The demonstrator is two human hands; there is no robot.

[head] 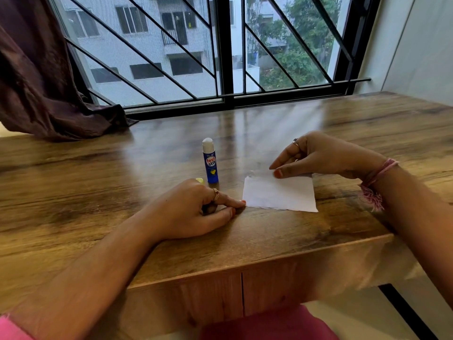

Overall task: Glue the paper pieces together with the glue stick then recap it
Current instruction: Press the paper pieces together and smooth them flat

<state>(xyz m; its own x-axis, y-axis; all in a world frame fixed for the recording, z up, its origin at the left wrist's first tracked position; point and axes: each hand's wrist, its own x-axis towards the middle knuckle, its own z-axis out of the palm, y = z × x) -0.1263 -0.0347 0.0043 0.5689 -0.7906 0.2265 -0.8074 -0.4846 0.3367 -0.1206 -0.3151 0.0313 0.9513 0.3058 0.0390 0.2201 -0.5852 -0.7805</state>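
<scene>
A wooden table [98, 192] stands before a barred window [196, 57], with a dark curtain [36, 82] bunched at the far left corner. On the table near its front edge lies a white paper [279, 193], its left edge ragged. The right hand [326, 158] hovers over the paper's far edge, fingers loosely extended and close together, thumb tip touching the sheet; whether it pinches a second piece of paper cannot be made out, since that area is blurred. The left hand [196, 207] rests on the table just left of the paper, fingers curled, one fingertip touching the paper's left corner; something dark shows under the fingers but is too hidden to identify. The blue glue stick [210, 161] stands upright and uncapped just beyond the left hand. A small yellow object [199, 180], mostly hidden behind the left hand, sits beside the stick's base.
</scene>
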